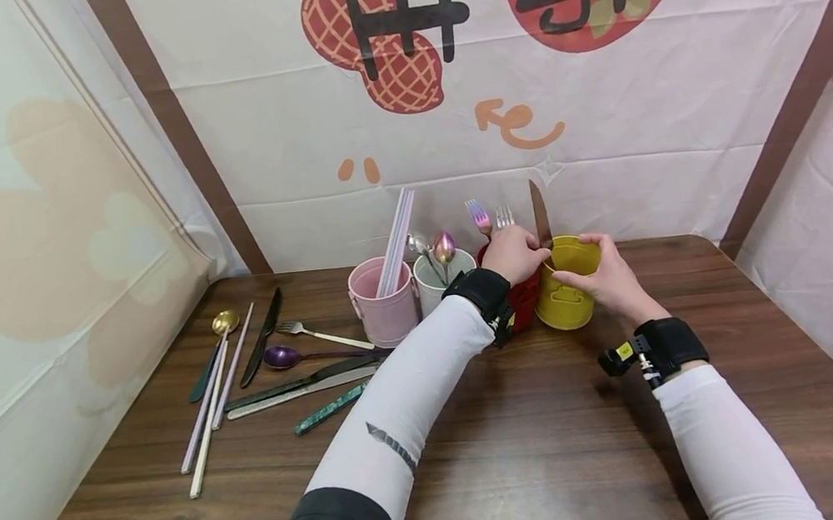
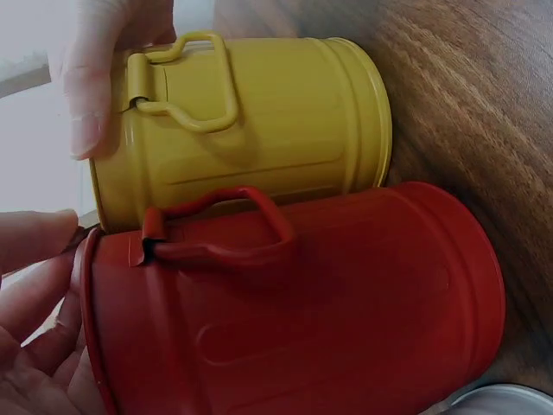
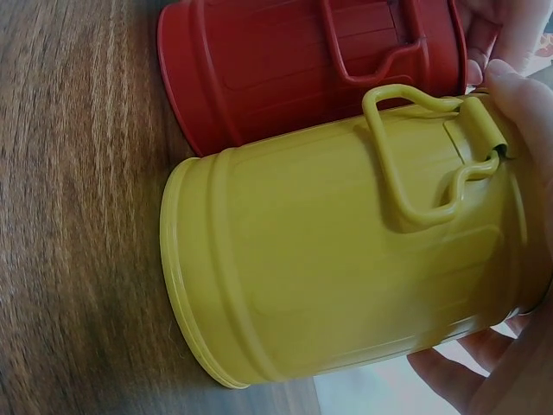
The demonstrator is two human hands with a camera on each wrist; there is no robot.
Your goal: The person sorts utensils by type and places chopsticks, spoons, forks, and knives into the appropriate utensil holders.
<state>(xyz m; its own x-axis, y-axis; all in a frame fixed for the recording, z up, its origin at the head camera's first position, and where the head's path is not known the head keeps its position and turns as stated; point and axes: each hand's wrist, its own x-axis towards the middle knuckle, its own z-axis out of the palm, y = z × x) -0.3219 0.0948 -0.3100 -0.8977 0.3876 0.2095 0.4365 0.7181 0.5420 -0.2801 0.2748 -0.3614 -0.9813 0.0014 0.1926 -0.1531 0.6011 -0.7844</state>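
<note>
With its blade pointing up, a table knife [image 1: 541, 210] stands at the left rim of the yellow bucket [image 1: 565, 313], its lower part hidden. My left hand [image 1: 514, 254] pinches it between thumb and finger, above the red bucket [image 2: 346, 320]. Thumb and fingers of my right hand [image 1: 608, 275] grip the yellow bucket by its rim from the right; the wrist view shows this hand [image 3: 518, 363] around the bucket's upper end. Two forks [image 1: 478, 216] stick up from the red bucket behind my left hand.
A pink bucket [image 1: 386, 317] holds straight pale sticks; the white bucket [image 1: 429, 292] beside it holds spoons [image 1: 444, 247]. On the left of the wooden table [image 1: 497, 470] lie several knives, a fork [image 1: 326, 336], a purple spoon [image 1: 283, 356], a gold spoon [image 1: 225, 322] and chopsticks. A printed cloth hangs behind.
</note>
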